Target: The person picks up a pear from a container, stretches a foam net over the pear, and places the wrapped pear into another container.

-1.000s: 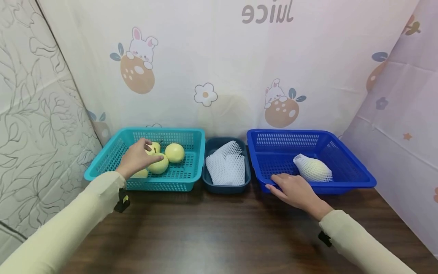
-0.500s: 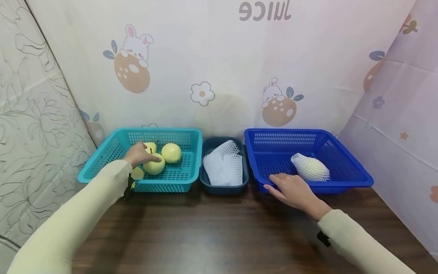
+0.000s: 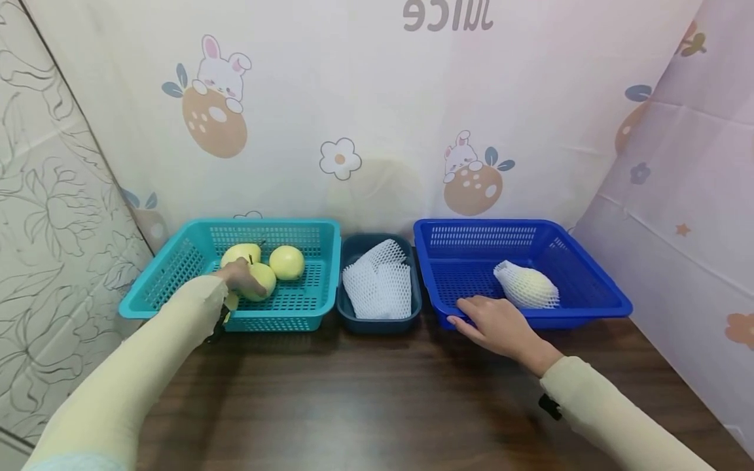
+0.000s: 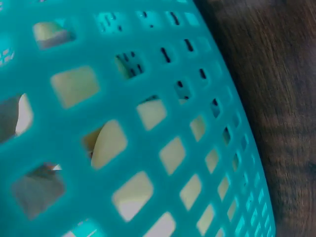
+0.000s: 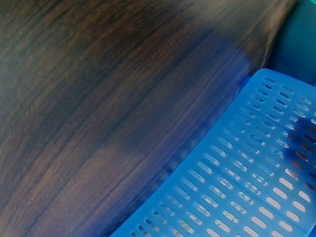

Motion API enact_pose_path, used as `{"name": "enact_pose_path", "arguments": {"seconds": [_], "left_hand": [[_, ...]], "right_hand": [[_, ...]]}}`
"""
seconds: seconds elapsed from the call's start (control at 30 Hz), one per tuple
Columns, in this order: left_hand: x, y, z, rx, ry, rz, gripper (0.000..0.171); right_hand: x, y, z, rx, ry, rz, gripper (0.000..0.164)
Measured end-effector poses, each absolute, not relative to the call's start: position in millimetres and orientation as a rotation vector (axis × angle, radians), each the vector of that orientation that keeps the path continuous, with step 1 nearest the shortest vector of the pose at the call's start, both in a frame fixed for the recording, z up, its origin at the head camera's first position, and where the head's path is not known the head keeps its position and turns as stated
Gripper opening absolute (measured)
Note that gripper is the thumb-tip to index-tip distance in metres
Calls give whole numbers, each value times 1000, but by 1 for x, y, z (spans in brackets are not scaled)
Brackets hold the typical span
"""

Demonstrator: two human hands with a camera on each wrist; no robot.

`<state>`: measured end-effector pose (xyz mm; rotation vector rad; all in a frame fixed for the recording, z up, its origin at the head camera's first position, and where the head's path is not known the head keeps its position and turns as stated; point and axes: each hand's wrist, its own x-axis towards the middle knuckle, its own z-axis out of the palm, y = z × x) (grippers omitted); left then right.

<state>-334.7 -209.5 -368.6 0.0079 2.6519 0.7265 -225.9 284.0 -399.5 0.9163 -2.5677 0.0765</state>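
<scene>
Pale-yellow round fruit [image 3: 267, 277] lies in a turquoise perforated plastic basket [image 3: 294, 314] at ten o'clock, my left hand [image 3: 240, 277] curled round it; at two, my right hand [image 3: 496, 325] grips the royal-blue plastic basket [image 3: 583, 315] by its rim.

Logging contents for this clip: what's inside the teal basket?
A back fruit, a right fruit, a front fruit partly covered by the left hand, and a sliver of a fourth fruit. What the sleeve hides can't be told.

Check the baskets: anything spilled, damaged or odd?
Nothing visibly spilled or damaged: bare fruit sits in the teal basket, one netted fruit in the blue basket. Only oddity: the "Juice" lettering on the backdrop reads mirrored.
</scene>
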Motion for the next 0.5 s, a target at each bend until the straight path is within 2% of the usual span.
{"name": "enact_pose_path", "arguments": {"seconds": [0.5], "left_hand": [[-336, -211, -378, 102, 2715, 749, 92]], "right_hand": [[-225, 283, -399, 901, -2581, 72, 21]]}}
